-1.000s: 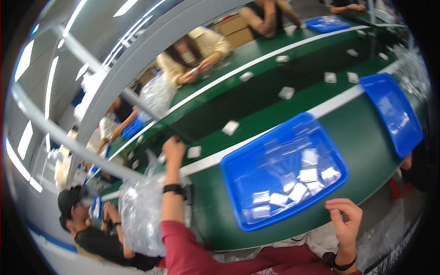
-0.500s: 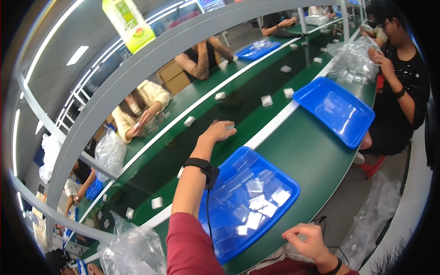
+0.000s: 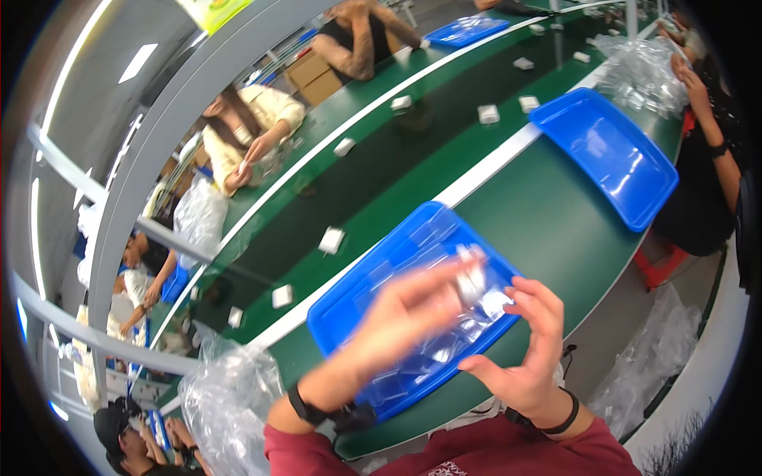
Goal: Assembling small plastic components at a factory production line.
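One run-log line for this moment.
Left hand: blurred over blue tray, white item near fingertips, grip unclear | Right hand: open, by tray's right end | Tray: clear plastic pieces

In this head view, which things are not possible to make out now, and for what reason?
Head view, blurred: whether the left hand grips the white piece.
Head view, hidden behind the left hand: some contents of the blue tray beneath it.
Head view, cut off by the top edge: the rest of the yellow-green object.

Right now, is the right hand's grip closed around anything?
No, the right hand has its thumb and fingers apart with nothing visible between them, near the right end of the nearer blue tray.
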Action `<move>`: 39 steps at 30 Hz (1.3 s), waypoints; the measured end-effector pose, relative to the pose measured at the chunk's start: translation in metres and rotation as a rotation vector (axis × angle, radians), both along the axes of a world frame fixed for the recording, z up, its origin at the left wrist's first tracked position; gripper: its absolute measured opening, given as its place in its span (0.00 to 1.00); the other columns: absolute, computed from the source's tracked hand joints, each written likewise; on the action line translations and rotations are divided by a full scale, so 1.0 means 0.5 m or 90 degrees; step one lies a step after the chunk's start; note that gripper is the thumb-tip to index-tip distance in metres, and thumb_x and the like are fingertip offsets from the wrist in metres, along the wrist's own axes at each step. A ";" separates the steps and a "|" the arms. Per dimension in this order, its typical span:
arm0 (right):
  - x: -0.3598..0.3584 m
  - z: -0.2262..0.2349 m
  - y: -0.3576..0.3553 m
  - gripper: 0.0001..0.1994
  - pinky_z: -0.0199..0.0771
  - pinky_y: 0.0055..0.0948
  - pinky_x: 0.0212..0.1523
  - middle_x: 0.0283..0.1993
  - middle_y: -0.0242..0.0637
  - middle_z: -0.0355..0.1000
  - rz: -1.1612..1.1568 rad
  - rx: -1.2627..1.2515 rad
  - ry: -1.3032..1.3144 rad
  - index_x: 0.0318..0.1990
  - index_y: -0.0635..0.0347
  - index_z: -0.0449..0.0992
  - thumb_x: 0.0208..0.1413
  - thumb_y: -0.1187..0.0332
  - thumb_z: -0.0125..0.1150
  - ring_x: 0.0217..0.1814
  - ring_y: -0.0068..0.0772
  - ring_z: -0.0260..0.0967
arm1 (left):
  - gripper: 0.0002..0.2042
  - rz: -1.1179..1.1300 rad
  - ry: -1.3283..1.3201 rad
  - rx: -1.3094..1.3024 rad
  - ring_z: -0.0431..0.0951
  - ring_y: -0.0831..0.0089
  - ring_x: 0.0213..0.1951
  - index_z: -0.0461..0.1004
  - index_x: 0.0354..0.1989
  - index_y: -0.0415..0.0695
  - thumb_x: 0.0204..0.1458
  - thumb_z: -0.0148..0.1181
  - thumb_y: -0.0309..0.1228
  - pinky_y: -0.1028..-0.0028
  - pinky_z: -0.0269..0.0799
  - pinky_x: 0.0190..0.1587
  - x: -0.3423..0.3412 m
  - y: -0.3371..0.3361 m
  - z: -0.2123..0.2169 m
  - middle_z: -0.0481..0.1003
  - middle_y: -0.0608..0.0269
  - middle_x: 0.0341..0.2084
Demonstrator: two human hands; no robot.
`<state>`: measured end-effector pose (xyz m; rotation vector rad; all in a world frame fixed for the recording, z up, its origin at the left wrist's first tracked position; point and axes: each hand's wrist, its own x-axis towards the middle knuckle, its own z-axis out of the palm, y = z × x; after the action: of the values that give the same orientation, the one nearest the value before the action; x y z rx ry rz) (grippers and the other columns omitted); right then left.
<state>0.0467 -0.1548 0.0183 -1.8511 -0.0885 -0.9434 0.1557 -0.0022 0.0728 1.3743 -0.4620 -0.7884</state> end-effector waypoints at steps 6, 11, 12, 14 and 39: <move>-0.034 -0.077 0.039 0.20 0.75 0.27 0.38 0.39 0.45 0.73 0.077 0.164 -0.027 0.44 0.65 0.68 0.44 0.77 0.70 0.36 0.34 0.74 | 0.34 0.020 -0.031 0.061 0.67 0.67 0.57 0.56 0.65 0.41 0.48 0.64 0.24 0.66 0.64 0.59 -0.139 0.126 -0.008 0.60 0.54 0.61; -0.051 -0.064 0.036 0.18 0.75 0.25 0.41 0.40 0.43 0.73 0.219 0.469 0.165 0.44 0.68 0.69 0.45 0.80 0.68 0.41 0.30 0.75 | 0.26 0.228 -0.831 0.550 0.76 0.65 0.34 0.74 0.52 0.45 0.38 0.70 0.26 0.72 0.72 0.40 -0.034 0.187 -0.105 0.74 0.53 0.42; -0.056 -0.062 0.035 0.18 0.76 0.26 0.42 0.40 0.44 0.73 0.226 0.457 0.210 0.44 0.69 0.69 0.45 0.82 0.68 0.42 0.30 0.75 | 0.26 0.232 -0.832 0.552 0.76 0.65 0.34 0.74 0.52 0.45 0.38 0.70 0.26 0.72 0.72 0.40 -0.034 0.195 -0.112 0.74 0.53 0.42; -0.065 -0.063 0.026 0.17 0.76 0.26 0.42 0.39 0.44 0.74 0.226 0.462 0.222 0.43 0.69 0.70 0.44 0.83 0.67 0.41 0.31 0.75 | 0.21 0.258 -0.609 0.512 0.76 0.70 0.35 0.77 0.45 0.42 0.38 0.70 0.25 0.75 0.72 0.40 -0.042 0.204 -0.120 0.75 0.58 0.38; -0.044 -0.020 0.079 0.16 0.77 0.23 0.40 0.38 0.46 0.77 0.257 0.364 0.066 0.43 0.72 0.73 0.46 0.79 0.69 0.40 0.31 0.77 | 0.21 0.277 -0.028 -0.208 0.78 0.63 0.42 0.62 0.55 0.36 0.53 0.57 0.16 0.66 0.77 0.45 -0.188 0.141 -0.107 0.75 0.46 0.41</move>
<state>0.0245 -0.1151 0.0082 -1.2824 -0.1105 -0.5171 0.0616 0.0685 0.0194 1.1305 -0.2936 -0.3106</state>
